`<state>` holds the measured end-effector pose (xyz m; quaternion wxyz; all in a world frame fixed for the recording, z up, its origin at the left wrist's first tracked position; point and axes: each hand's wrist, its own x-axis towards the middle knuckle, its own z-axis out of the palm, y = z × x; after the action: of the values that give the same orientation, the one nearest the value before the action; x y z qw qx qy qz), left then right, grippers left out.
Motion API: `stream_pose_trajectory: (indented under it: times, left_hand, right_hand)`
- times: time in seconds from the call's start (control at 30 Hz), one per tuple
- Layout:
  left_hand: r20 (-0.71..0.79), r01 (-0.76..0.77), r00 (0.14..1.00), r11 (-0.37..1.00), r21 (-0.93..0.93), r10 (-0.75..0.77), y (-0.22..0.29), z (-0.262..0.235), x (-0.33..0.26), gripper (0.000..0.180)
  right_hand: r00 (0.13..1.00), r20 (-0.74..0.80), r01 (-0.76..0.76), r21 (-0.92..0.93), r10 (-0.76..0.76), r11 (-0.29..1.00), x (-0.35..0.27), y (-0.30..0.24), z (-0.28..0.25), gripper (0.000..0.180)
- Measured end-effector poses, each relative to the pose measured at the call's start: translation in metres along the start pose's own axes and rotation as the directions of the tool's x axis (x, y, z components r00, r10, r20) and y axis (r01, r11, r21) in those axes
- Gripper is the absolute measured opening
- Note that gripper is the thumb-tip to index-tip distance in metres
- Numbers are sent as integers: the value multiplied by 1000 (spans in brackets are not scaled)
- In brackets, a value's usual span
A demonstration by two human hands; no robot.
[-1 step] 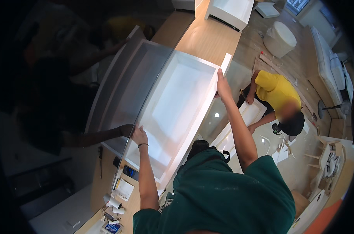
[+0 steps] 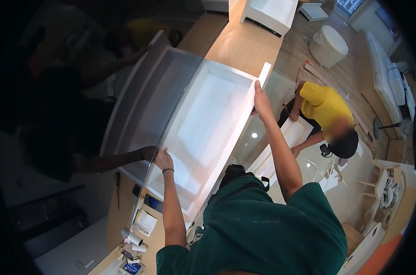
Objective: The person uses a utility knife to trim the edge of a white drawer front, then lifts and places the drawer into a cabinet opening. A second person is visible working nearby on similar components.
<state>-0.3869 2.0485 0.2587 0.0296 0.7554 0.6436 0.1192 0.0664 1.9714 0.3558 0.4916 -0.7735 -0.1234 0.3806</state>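
Note:
A white drawer point(image 2: 203, 123) rests on the wooden counter, its hollow side up and its far long side close to a dark, mirror-like panel point(image 2: 79, 114). My right hand point(image 2: 262, 101) grips the near long side by the far right corner, thumb on the rim and fingers mostly hidden beneath. At the panel side, my left hand point(image 2: 163, 159) is closed over the drawer's back edge; its fingertips are partly hidden. The panel reflects the drawer and my arms. A narrow white strip sticks out past the corner by my right hand.
On the wooden counter point(image 2: 235, 46) stands another white drawer point(image 2: 269, 18). A phone point(image 2: 153, 202), a paper card point(image 2: 146, 222), and small rolls point(image 2: 134, 238) lie near my left forearm. To the right, a person in yellow point(image 2: 327, 105) handles a white panel point(image 2: 295, 137) near scattered scraps.

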Motion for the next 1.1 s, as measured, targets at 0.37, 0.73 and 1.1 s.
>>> stream_pose_trajectory:
  times: [0.37,0.73,1.1]
  left_hand:
    - [-76,27,997,984,175,-14,-23,51,21,32]
    - [150,-405,909,910,93,390,-13,-50,-54,55]
    - [811,488,531,692,-531,248,-26,-184,-142,69]
  right_hand:
    - [998,50,36,13,-37,999,18,-12,16,101]
    - [951,308,-18,-32,27,999,21,-14,-10,120]
    - [911,366,-278,208,189,938,-48,158,3,37]
